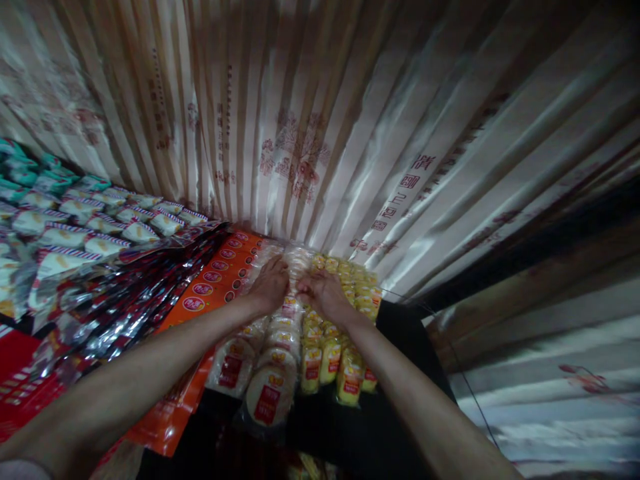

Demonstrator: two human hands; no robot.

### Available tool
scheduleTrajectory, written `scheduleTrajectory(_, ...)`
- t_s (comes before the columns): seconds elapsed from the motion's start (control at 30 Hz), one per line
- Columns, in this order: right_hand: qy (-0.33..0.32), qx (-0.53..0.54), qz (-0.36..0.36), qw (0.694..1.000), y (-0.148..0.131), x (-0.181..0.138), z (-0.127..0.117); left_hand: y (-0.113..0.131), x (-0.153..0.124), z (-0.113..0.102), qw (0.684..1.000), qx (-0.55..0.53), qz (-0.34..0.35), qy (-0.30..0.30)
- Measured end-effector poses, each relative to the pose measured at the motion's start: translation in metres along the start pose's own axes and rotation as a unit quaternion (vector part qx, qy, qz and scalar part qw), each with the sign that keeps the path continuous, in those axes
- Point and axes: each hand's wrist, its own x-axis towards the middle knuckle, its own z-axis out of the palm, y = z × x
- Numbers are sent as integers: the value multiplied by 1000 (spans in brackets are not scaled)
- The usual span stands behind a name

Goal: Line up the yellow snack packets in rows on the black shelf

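My left hand [273, 285] rests over the far part of the rows of round wrapped cakes [270, 395], its fingers bent and close together. Beside it, my right hand [324, 291] curls its fingers where those cakes meet the small yellow wrapped snacks [350, 377]. Both hands look closed, but dim light and blur hide what is between the fingertips. The cakes are pale discs in clear wrap with red labels, overlapping in rows. The yellow snacks stand in rows to their right, with red and white labels.
An orange printed packaging sheet [203, 293] lies left of the cakes. Further left are shiny dark packets [135, 300] and white striped packets [83, 240]. Pleated printed sheeting [300, 100] rises behind. A black surface [325, 427] shows in front, and a thin cord [475, 387] hangs right.
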Motion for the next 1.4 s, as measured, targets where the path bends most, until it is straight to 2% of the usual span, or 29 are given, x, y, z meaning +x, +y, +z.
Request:
scheduleTrajectory(0.07,-8,-13,14,1000,-3,-1,-1,1,-2,-4,1000,0,5,20)
scheduleTrajectory(0.17,-13,-40,28,999,-9,-1,-3,4,-9,-18,998,12,52,31)
scheduleTrajectory(0.23,-13,-50,31,998,-11,-1,-5,7,-15,-28,997,21,78,-7)
scheduleTrajectory(0.33,-15,-43,31,998,-13,-1,-6,13,-22,-40,993,33,61,-94)
scheduleTrajectory(0.43,-9,-32,42,999,-11,0,-4,16,-23,-41,985,45,52,-158)
scheduleTrajectory(0.53,-5,-30,41,999,-9,0,-1,17,-21,-36,980,50,61,-182)
scheduleTrajectory(0.63,10,-39,30,999,-10,-1,0,17,-20,-31,984,36,57,-166)
scheduleTrajectory(0.8,64,-11,-18,998,-13,-9,-5,13,-22,-21,996,7,28,-82)
scheduleTrajectory(0.87,51,2,-36,998,-14,-13,-6,12,-23,-16,998,-9,29,-50)
scheduleTrajectory(1.0,6,-12,-23,1000,-16,-18,-2,13,-23,-10,999,-25,28,-8)
scheduleTrajectory(1.2,-12,-55,14,998,-23,-17,-1,12,-27,-18,998,-20,29,49)
scheduleTrajectory(1.27,-12,-59,22,998,-27,-18,-3,10,-34,-23,998,-21,34,42)
scheduleTrajectory(1.4,-31,-72,23,997,-35,-19,-10,12,-51,-35,997,-23,45,-50)
